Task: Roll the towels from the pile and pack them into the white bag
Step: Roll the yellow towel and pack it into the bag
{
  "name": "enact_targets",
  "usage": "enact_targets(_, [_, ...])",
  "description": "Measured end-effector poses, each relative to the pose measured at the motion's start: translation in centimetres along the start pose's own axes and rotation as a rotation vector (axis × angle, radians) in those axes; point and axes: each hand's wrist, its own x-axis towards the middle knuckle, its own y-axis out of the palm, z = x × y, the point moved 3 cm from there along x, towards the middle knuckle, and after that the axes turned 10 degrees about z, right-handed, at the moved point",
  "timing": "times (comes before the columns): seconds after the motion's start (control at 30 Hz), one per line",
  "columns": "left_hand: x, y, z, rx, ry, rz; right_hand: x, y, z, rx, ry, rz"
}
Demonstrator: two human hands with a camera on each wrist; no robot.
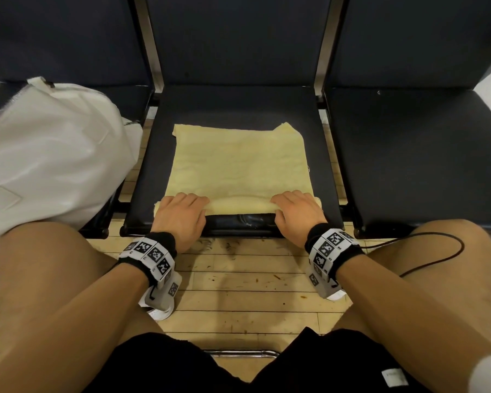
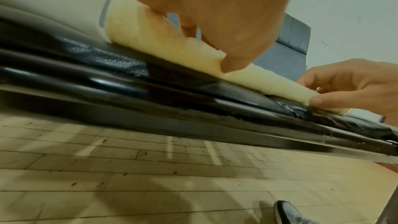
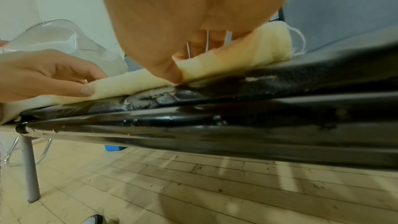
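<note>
So far the left hand (image 1: 179, 215) and right hand (image 1: 296, 212) are curling their fingers around the yellow towel's (image 1: 238, 160) first turn, leaving most unrolled and the white bag (image 1: 48, 154) waiting.

Yellow towel (image 1: 238, 163) flat, near edge rolled; white bag (image 1: 48, 154) beside.

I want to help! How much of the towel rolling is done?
Just started: only the near edge of the yellow towel is rolled. Left hand and right hand grip that roll. Most still lies flat on the seat. Packing into the white bag comes later.
</note>
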Motion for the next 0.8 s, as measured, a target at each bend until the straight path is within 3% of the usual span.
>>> enact_targets(0.2, [-0.09, -0.06, -0.52, -0.036, -0.016, 0.039, -0.46, -0.36, 0.58, 0.090, 0.005, 0.066])
enact_targets(0.43, [-0.10, -0.50, -0.09, 0.033, 0.039, -0.132, -0.04, -0.23, 0.45, -0.084, -0.088, -0.122])
enact_targets(0.8, [-0.29, -0.34, -0.21, 0.020, -0.044, 0.081, -0.27, -0.13, 0.13, -0.020, 0.016, 0.056])
